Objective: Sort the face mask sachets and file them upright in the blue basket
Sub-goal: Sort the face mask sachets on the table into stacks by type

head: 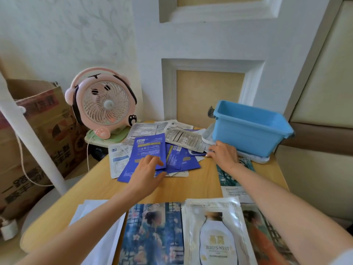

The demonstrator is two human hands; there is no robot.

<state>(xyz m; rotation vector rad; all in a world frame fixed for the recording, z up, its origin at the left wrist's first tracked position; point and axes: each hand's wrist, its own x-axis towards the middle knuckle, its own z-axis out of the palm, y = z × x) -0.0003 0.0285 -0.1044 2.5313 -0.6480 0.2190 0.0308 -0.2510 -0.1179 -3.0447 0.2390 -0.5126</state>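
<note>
We have a single view, from a wide-angle camera worn on the person's head, looking forward and steeply down across a light wooden tabletop (193, 184). It sits close: both bare forearms enter from the bottom edge and reach away from us, and the printed sachets lying nearest us (212, 232) are cut off by the lower border. The far end of the table, with the blue plastic basket (248, 131) to the right and a pink round desk fan (104, 104) to the left, falls mid-frame. Above that we face a white panelled wall (210, 44), its lines bowed by the lens.
</note>
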